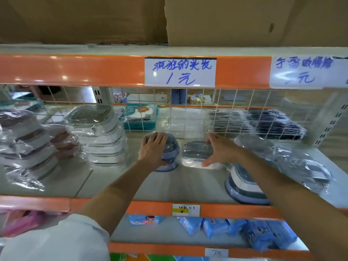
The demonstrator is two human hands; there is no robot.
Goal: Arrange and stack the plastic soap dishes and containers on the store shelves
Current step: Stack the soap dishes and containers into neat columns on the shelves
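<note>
Holding two wrapped soap dishes mid-shelf: left hand (153, 149) lies over the top of the blue soap dish (169, 155), fingers (156, 137) curled round its far edge; right hand (219, 150) spans the clear-lidded dish (197, 152) just to its right, thumb at the near edge, fingers spread to the far side. Both dishes sit on the shelf (113, 178), close together but seemingly apart. Near right stands a blue-and-white stack (244, 187); far left, a clear container stack (101, 136). Judgement: step in hand is squaring the pair into a row. To do it well, slide rather than lift, keep the bases flat, align the long edges, and mind the slippery film wrap.
</note>
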